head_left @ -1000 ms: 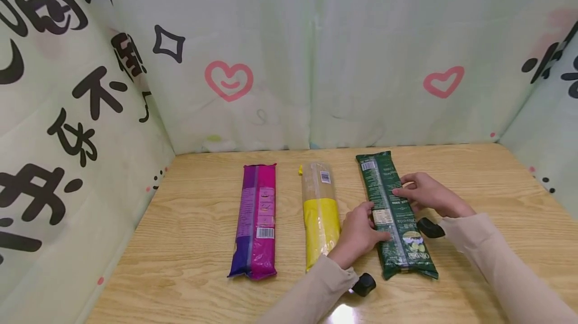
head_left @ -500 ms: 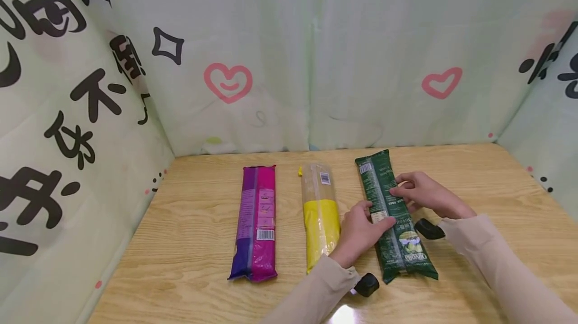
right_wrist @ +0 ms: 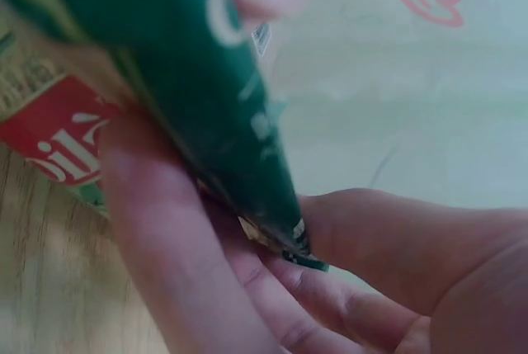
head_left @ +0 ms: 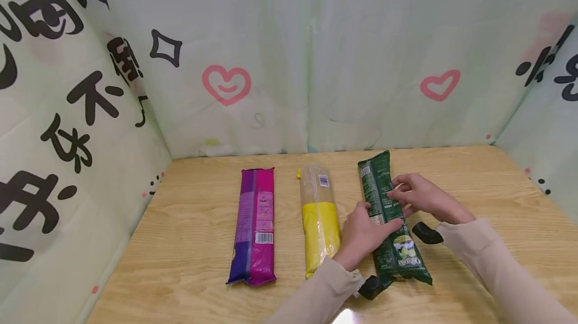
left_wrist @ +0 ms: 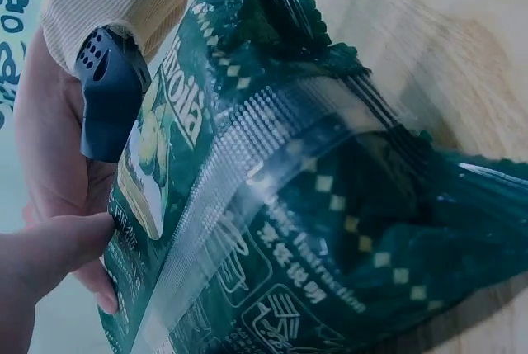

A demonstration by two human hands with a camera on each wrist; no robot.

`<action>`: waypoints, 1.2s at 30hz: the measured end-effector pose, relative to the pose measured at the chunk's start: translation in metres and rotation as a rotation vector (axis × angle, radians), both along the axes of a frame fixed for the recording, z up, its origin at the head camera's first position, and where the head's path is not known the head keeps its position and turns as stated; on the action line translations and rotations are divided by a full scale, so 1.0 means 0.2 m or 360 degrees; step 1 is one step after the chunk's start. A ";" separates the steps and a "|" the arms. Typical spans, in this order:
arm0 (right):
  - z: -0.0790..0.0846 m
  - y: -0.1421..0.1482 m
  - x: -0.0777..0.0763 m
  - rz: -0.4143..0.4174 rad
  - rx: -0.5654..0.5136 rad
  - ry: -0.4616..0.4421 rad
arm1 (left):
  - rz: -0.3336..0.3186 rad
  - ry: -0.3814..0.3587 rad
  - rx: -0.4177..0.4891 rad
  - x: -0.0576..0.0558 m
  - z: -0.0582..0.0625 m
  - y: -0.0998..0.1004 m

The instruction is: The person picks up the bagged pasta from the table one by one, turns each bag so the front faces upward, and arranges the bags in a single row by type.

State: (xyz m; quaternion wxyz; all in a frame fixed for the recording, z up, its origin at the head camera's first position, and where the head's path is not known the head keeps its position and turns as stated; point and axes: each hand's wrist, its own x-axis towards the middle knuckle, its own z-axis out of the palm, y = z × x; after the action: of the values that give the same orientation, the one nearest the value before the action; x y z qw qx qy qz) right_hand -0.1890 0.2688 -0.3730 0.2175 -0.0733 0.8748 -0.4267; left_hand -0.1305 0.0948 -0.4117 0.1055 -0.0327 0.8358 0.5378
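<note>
A long green pasta packet (head_left: 381,198), back side up, is in both hands at the right of the table. My left hand (head_left: 363,233) grips its left edge, thumb lying across the top and fingertips at the side. At the right edge my right hand (head_left: 429,196) pinches it between thumb and fingers. The right wrist view shows the fingers (right_wrist: 165,222) beneath the packet, whose red-labelled underside (right_wrist: 66,135) is visible, so that edge is raised off the table. Up close, the left wrist view shows the crimped end (left_wrist: 363,98) and cooking drawings.
A yellow and clear pasta packet (head_left: 319,223) lies just left of the left hand, partly covered by it. Farther left is a purple and pink packet (head_left: 254,228). The wooden table (head_left: 189,244) is bordered by printed cloth walls (head_left: 271,63) at back and sides.
The green packet has tipped about its length and looks narrower. My left thumb has slid farther across it to the right. The other two packets stay in place.
</note>
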 end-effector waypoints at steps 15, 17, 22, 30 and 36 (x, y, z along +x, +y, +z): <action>0.07 -0.04 0.02 -0.0002 -0.0052 0.0053 | 0.0030 -0.0021 0.0029 0.00 0.03 0.02; 0.08 -0.04 0.03 -0.0009 -0.0024 0.0072 | 0.0055 -0.0030 0.0056 -0.01 0.04 0.03; 0.10 -0.04 0.03 0.0009 0.0013 0.0137 | 0.0115 -0.0053 0.0213 -0.02 0.05 0.02; 0.13 0.03 0.04 0.0039 -0.0011 0.0174 | 0.0099 -0.0140 0.0571 0.00 0.07 0.01; 0.13 0.08 0.05 -0.0076 -0.0044 0.0165 | 0.0100 -0.0175 0.0731 -0.02 0.08 0.00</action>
State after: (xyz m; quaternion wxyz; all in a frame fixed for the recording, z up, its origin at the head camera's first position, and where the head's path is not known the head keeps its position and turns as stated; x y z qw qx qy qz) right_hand -0.1798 0.2853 -0.3468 0.1606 -0.0773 0.8805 -0.4393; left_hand -0.1337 0.0942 -0.3961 0.1388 -0.0633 0.6831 0.7142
